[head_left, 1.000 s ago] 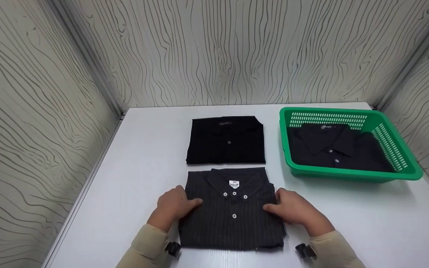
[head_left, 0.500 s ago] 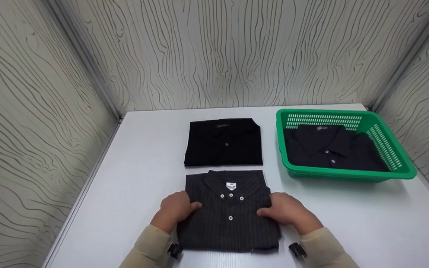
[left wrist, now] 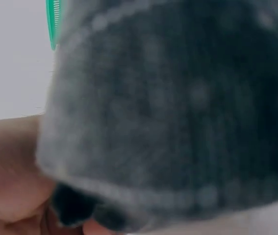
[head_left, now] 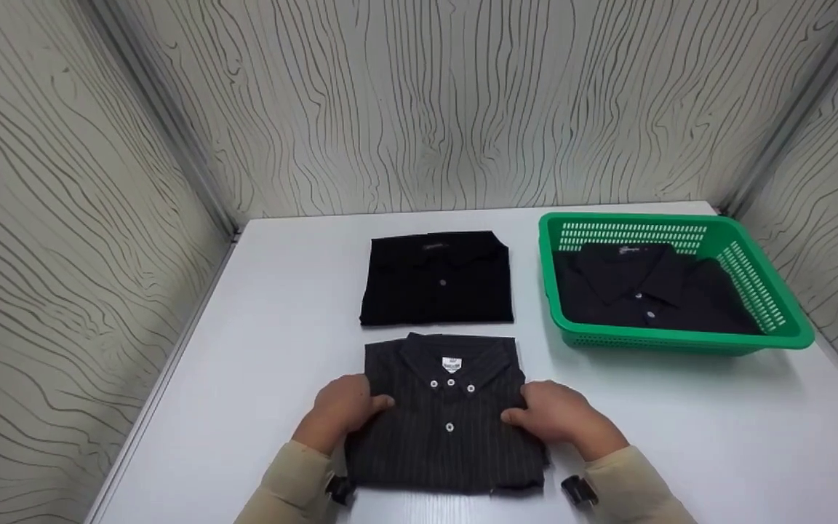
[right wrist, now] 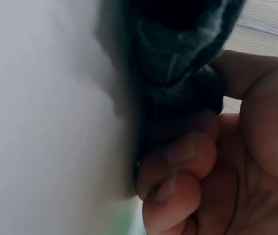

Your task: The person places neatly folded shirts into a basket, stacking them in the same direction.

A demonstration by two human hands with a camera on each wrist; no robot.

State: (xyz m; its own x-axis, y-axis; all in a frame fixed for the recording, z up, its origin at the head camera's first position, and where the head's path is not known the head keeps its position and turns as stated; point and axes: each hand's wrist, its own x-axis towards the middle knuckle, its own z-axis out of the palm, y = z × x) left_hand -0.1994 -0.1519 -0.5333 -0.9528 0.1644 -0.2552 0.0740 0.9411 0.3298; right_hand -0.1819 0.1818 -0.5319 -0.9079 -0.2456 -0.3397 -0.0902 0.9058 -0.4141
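Observation:
A folded dark striped shirt (head_left: 455, 451) with white buttons and a white neck label lies at the front of the table, collar facing away. My left hand (head_left: 345, 406) grips its left edge, thumb on top. On the opposite edge my right hand (head_left: 561, 415) holds the cloth the same way. The right wrist view shows curled fingers (right wrist: 173, 196) under the fabric. In the left wrist view the blurred shirt (left wrist: 168, 107) hides most of that hand. Just beyond it lies a folded black shirt (head_left: 437, 291) with one button showing.
A green plastic basket (head_left: 681, 338) stands at the right of the white table (head_left: 281, 291), holding a dark shirt (head_left: 608, 284). Patterned panels (head_left: 419, 109) rise behind the table and on both sides.
The camera view has shifted slightly. Both hands keep their grip on the striped shirt, and the right hand has moved a little inward with its edge. The black shirt and the basket have stayed put.

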